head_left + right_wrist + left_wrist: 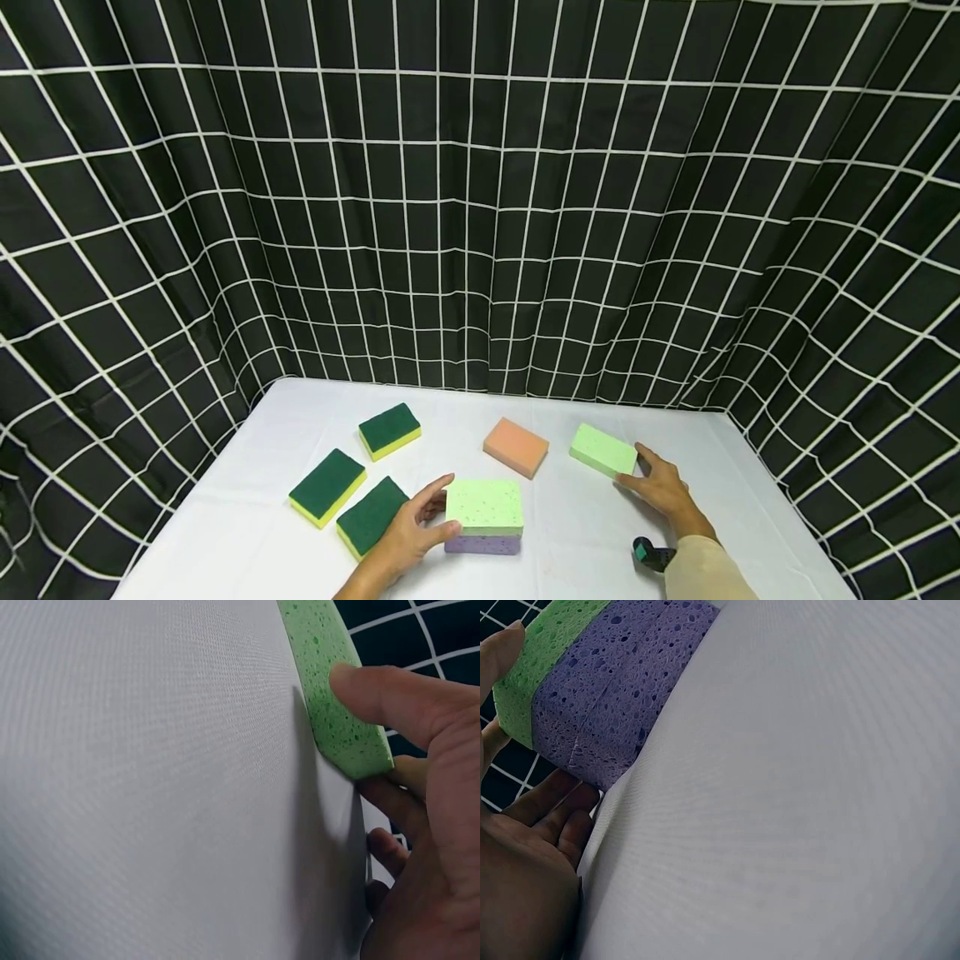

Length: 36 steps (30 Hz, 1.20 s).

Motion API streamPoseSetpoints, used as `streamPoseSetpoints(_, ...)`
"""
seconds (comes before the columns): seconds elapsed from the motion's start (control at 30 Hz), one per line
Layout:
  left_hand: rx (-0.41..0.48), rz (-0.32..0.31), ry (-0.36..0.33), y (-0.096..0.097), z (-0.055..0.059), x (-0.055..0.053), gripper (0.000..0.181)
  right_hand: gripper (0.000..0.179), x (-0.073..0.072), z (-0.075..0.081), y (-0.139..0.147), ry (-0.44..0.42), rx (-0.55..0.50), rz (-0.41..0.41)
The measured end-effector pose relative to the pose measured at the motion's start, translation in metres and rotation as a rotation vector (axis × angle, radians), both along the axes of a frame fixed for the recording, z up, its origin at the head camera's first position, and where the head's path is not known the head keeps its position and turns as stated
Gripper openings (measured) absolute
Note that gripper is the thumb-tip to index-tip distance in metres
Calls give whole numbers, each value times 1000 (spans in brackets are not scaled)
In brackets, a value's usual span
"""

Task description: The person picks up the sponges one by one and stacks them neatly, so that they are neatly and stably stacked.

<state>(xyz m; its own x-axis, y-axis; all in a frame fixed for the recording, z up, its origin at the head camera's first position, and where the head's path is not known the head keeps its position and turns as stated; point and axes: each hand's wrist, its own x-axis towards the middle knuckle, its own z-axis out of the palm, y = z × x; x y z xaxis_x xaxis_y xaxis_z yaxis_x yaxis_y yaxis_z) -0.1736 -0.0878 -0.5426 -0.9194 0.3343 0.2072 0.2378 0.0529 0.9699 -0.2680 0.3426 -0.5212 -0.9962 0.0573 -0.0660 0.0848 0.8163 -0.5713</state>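
A light green sponge [484, 503] lies on top of purple sponge material [482, 544], stacked at the table's near middle. A seam line runs along the purple part [607, 697] in the left wrist view. My left hand [411, 531] grips the upper green sponge at its left end, thumb on the near side and a finger behind; the other fingers sit low beside the purple part. Farther right, my right hand [660, 485] pinches the right end of another light green sponge [603, 450] between thumb and fingers. That sponge [326, 690] lies flat on the white cloth.
An orange sponge [516, 447] lies between the stack and the right green sponge, farther back. Green-and-yellow scouring sponges lie to the left: one at the back [389, 431], one farthest left [327, 487], one beside my left hand [371, 517]. A black grid-patterned curtain [480, 208] surrounds the white table [585, 542].
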Motion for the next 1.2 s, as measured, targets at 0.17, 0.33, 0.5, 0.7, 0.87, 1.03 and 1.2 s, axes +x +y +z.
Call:
streamPoseSetpoints(0.17, 6, -1, -10, 0, 0, 0, 67, 91, 1, -2, 0, 11, -18, -24)
streamPoseSetpoints(0.33, 1, -2, -6, 0, -2, -1, 67, 95, 6, -6, 1, 26, -92, -55)
streamPoseSetpoints(0.5, 5, 0, -2, -1, -4, -2, 67, 97, 11, -5, 4, 52, -205, -89)
streamPoseSetpoints(0.7, -8, 8, -3, -1, -4, -2, 67, 90, 24, -2, 7, 104, -314, -104)
streamPoseSetpoints(0.87, -3, 6, 4, 0, -3, 0, 67, 86, 36, 2, 9, 136, -355, -108)
streamPoseSetpoints(1.03, 7, 0, -2, 0, -2, 1, 67, 78, 48, 12, 9, 216, -382, -83)
streamPoseSetpoints(1.2, 10, -1, -2, 1, -1, -1, 67, 74, 57, 27, 8, 295, -383, -52)
